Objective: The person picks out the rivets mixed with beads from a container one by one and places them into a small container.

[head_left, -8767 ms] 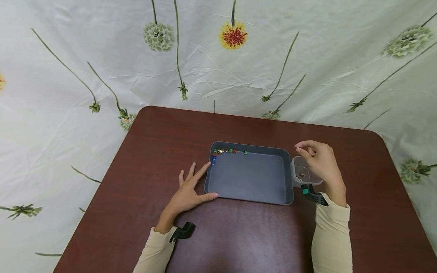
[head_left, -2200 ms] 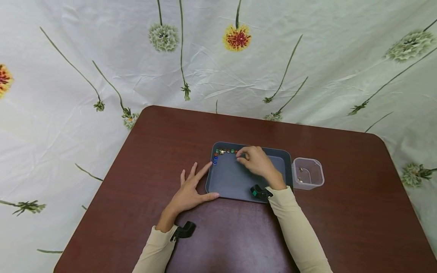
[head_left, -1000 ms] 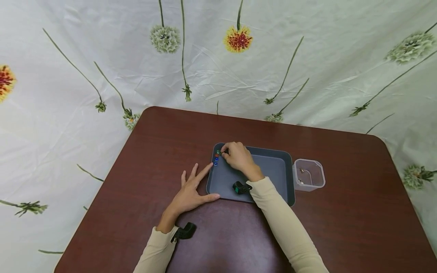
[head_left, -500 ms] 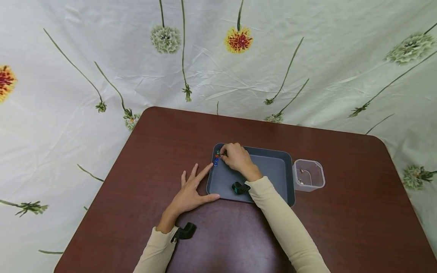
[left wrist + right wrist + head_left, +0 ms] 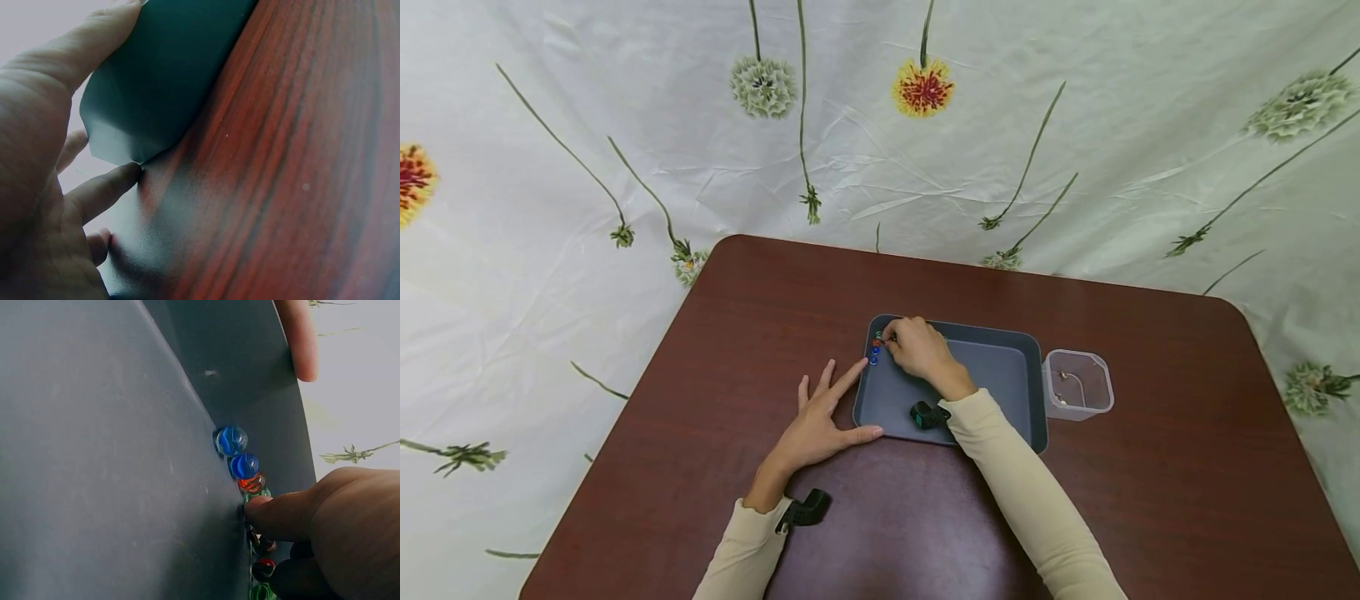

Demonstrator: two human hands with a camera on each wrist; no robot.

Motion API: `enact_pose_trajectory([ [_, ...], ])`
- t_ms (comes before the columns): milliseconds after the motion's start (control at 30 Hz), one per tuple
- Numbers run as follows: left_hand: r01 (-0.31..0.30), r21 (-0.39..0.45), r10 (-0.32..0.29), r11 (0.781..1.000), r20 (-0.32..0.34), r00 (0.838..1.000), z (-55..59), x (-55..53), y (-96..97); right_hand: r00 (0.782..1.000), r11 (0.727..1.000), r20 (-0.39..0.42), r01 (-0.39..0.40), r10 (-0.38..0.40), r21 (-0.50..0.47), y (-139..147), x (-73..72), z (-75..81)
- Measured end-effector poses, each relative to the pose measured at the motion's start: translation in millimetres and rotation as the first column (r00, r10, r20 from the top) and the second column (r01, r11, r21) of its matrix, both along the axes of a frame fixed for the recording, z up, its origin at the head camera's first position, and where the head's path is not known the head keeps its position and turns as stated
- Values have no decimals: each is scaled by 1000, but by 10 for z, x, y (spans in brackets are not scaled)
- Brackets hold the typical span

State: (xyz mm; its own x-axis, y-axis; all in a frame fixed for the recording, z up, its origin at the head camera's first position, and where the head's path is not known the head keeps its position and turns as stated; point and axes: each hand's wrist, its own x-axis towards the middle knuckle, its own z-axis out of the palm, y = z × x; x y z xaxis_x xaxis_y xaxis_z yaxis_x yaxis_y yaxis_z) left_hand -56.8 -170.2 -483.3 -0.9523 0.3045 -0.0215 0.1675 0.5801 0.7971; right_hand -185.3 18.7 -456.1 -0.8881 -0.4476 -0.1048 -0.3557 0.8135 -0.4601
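A grey tray (image 5: 977, 392) lies on the table, with glass marbles along its left and far walls. Two blue marbles (image 5: 232, 441), an orange marble (image 5: 252, 482) and a green one (image 5: 258, 495) form a short row by the corner. My right hand (image 5: 921, 348) reaches into that corner; thumb and forefinger pinch a dark brownish marble (image 5: 265, 545), mostly hidden by the fingers. Beyond it show a red-and-black marble (image 5: 263, 569) and another green marble (image 5: 263, 591). Fingers spread, my left hand (image 5: 812, 429) touches the tray's left rim and near edge.
Right of the tray stands a clear plastic box (image 5: 1077, 385) with a few small pieces inside. Both stand on a dark red-brown wooden table (image 5: 775, 317). Behind hangs a white cloth (image 5: 850, 125) printed with flowers.
My right hand has come from above the plastic box, across the tray, to its far left corner, where it shifts only slightly in the last second. My left hand stays put.
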Motion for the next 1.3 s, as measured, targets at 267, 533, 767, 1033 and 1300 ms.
enact_pose_trajectory([
  [267, -3, -7, 3, 1000, -3, 1000, -9, -2, 2, 1000, 1000, -14, -10, 10, 2, 3, 4, -8],
  [533, -3, -8, 3, 1000, -1, 1000, -8, 0, 4, 1000, 1000, -11, -13, 13, -11, 16, 22, 16],
  [767, -4, -2, 4, 1000, -1, 1000, 2, 3, 1, 1000, 1000, -8, -13, 13, -19, 45, 34, 11],
  [1033, -5, -9, 5, 1000, -8, 1000, -4, -2, 1, 1000, 999, -23, -16, 15, -41, 83, 50, 24],
  [1300, -4, -14, 4, 1000, -19, 1000, -24, -7, 4, 999, 998, -31, -15, 13, -53, 118, 50, 11],
])
